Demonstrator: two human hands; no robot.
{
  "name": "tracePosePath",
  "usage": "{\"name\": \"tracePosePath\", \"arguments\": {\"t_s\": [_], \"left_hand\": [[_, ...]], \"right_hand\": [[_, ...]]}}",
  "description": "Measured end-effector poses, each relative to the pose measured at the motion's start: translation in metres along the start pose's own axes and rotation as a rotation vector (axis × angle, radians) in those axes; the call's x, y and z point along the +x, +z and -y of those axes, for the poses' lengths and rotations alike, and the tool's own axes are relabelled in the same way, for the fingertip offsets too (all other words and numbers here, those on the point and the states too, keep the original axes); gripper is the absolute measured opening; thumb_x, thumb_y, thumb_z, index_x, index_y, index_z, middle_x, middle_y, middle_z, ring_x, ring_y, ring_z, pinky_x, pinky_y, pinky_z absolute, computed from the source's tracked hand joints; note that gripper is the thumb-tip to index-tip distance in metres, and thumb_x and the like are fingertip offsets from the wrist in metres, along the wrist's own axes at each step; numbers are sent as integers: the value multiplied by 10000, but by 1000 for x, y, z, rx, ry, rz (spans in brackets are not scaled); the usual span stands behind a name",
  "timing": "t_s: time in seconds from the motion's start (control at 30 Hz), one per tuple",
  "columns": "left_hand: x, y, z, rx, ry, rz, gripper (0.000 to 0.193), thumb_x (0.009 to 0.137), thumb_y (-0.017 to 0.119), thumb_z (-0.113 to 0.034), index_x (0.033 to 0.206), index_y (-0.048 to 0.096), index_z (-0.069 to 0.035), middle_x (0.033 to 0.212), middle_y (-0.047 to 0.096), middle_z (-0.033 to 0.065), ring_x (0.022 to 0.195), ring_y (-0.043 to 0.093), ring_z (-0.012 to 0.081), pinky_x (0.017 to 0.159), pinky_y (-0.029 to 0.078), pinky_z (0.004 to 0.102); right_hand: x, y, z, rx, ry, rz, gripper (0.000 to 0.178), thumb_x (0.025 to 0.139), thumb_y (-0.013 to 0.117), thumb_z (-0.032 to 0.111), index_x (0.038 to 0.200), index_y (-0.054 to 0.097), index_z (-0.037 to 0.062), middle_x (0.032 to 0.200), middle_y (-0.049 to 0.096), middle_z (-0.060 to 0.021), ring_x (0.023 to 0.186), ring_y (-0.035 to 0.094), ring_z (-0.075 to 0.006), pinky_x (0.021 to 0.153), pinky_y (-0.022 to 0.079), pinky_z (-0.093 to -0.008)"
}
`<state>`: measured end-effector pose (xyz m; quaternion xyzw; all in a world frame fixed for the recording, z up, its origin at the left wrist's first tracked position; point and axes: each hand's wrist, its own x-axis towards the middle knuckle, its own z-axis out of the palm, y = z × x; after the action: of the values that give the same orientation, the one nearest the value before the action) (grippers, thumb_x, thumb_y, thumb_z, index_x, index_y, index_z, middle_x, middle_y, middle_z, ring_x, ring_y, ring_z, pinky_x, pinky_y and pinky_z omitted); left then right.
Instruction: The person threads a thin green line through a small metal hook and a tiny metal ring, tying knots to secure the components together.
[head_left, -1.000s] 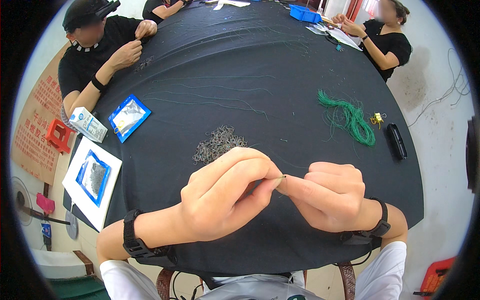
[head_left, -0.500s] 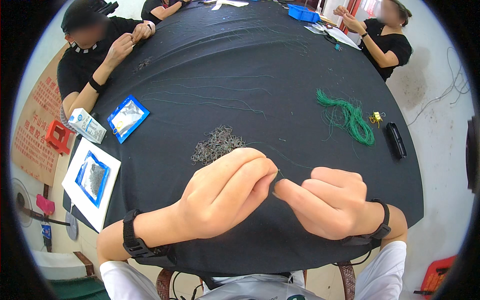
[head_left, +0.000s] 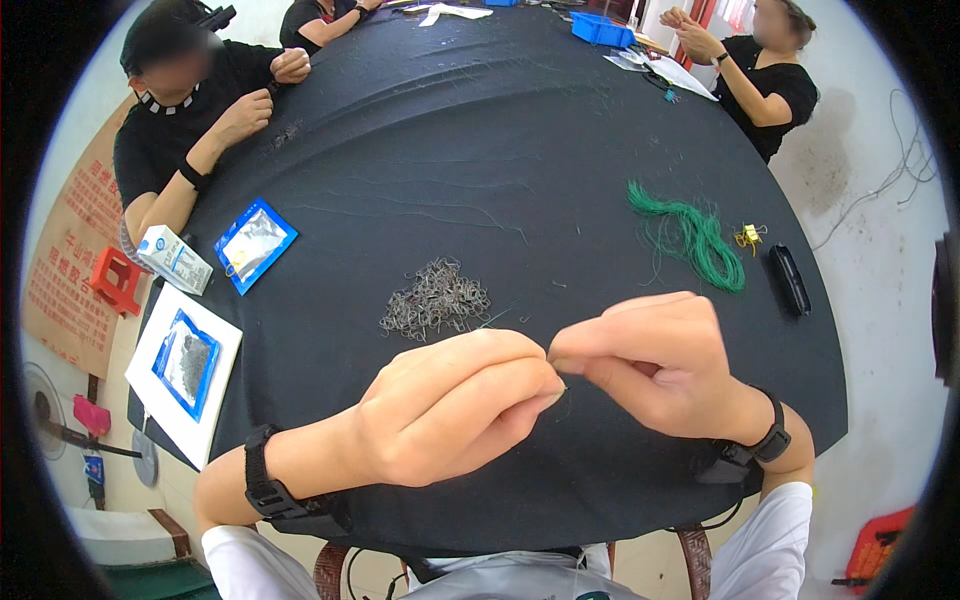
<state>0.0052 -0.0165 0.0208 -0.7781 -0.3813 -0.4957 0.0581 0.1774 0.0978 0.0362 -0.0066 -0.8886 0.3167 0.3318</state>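
Directions read as on a clock centred on your two hands, twelve pointing away from you. At about nine, a white board (head_left: 195, 440) bears a blue-edged packet of small dark pieces (head_left: 186, 368). Between nine and ten stands a white-and-blue drink carton (head_left: 175, 260); near ten lies a second blue-edged packet (head_left: 255, 248), flat on the black-covered desk (head_left: 620, 500). Near eleven, loose green strands (head_left: 440, 208) trail across the cloth. At ten, closer in, is a heap of small wire hooks (head_left: 437, 300), just beyond your left hand (head_left: 455, 410), with a piece of green thread beside it.

Your left grip is pressed together at thumb and forefinger, pinching a fine dark-green thread end (head_left: 568, 396) that shows just below the fingertips; whether a hook is held there too cannot be told. Your right hand (head_left: 650, 365) pinches thumb to forefinger just beside it; what lies in that grip is too small to make out. Between one and two lies the green thread hank (head_left: 700, 240); at two, a yellow binder clip (head_left: 748, 236); between two and three, a slim black case (head_left: 790, 282).

Handling, as judged: the thread should be nearly weightless, limp and slippery, best held close to its end; the hooks light, stiff and prone to tangle, best taken by the shank, clear of any point.
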Motion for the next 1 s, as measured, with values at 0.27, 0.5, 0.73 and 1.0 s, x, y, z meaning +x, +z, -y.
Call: {"name": "tracePosePath", "arguments": {"t_s": [0.27,0.5,0.73,1.0], "left_hand": [[1,-4,-2,-23,-53,-1,173,760,678,43,912,606,4,873,625,113,607,560,88,475,448,192],[0,-3,1,-4,-68,-19,162,771,667,41,917,604,10,880,617,114,610,542,76,484,444,183],[-1,2,3,44,-102,-62,168,755,670,68,902,609,14,874,617,105,585,521,69,482,427,185],[-2,8,8,124,-114,-39,191,706,679,98,870,619,21,838,620,115,586,558,121,494,452,225]], "right_hand": [[-2,1,16,270,321,116,98,814,617,-1,886,679,19,736,673,-64,583,579,-52,501,426,-213],[-5,6,15,383,396,101,84,823,616,9,880,677,20,727,671,-57,575,573,-46,493,419,-219],[-9,14,10,-72,15,-28,109,768,656,11,877,652,14,650,614,-51,516,568,-143,451,426,-265],[-11,13,18,-553,-235,22,304,596,663,35,894,625,-13,603,485,-10,487,482,-132,407,401,-249]]}}
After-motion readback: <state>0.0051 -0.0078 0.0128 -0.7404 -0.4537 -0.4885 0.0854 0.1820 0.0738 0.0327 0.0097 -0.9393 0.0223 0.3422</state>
